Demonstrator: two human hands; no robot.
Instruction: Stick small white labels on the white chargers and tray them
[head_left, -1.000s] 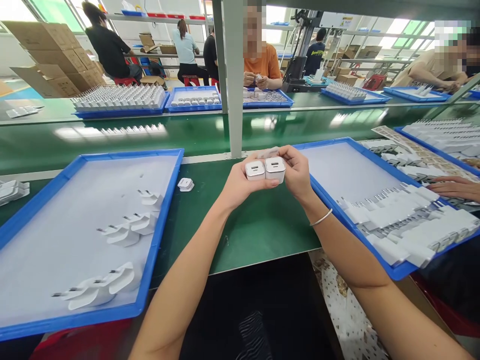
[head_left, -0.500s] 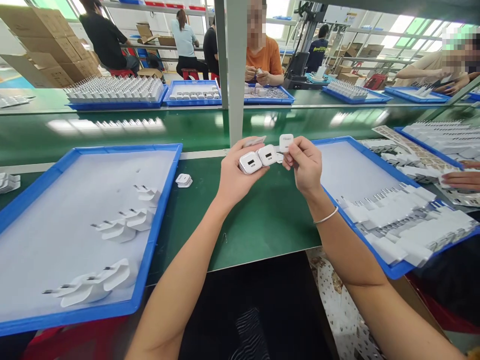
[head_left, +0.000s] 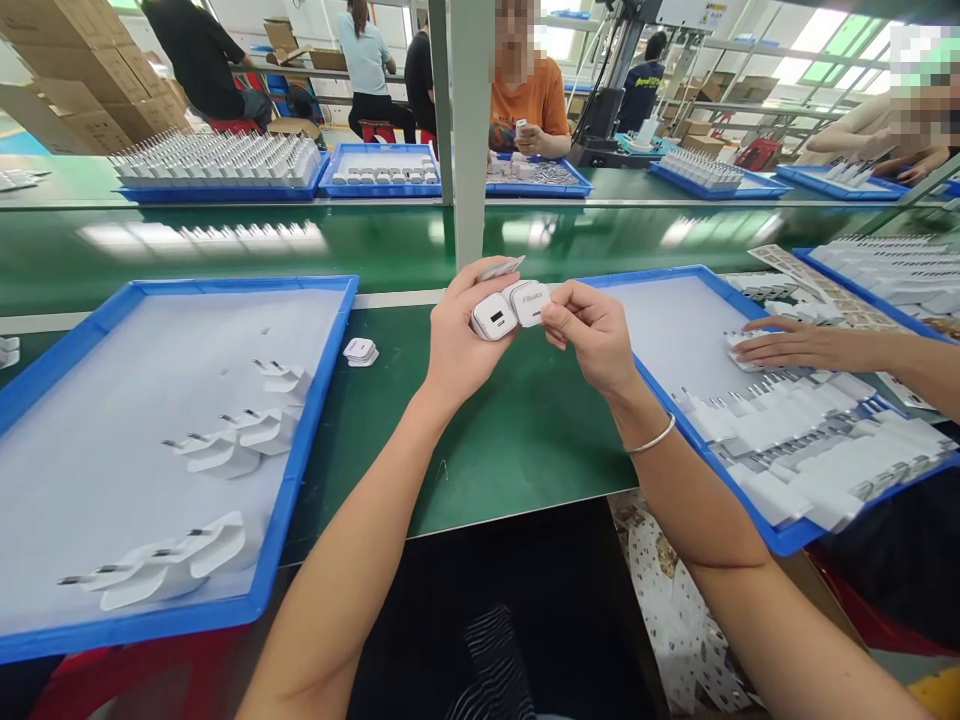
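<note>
My left hand (head_left: 459,338) is closed round white USB chargers (head_left: 492,319), two of them side by side with their port faces toward me. Thin white pieces (head_left: 501,268) stick out at the top of this hand. Between the thumb and fingers of my right hand (head_left: 598,335) is a flat white cover plate (head_left: 531,302) with grey lettering. It lies over the face of the right-hand charger and hides the ports there; I cannot tell whether it is seated. A small stack of similar plates (head_left: 361,351) sits on the green table left of my hands.
On the left, a blue tray (head_left: 294,480) holds several white plug chargers (head_left: 217,545). Another blue tray (head_left: 649,375) on the right has rows of chargers (head_left: 787,430), with a co-worker's hand (head_left: 795,345) over it. A grey post (head_left: 469,150) stands ahead.
My right hand has moved left and brought the cover plate onto the right-hand charger's face. The co-worker's hand has reached in over the right tray with white pieces beneath it.
</note>
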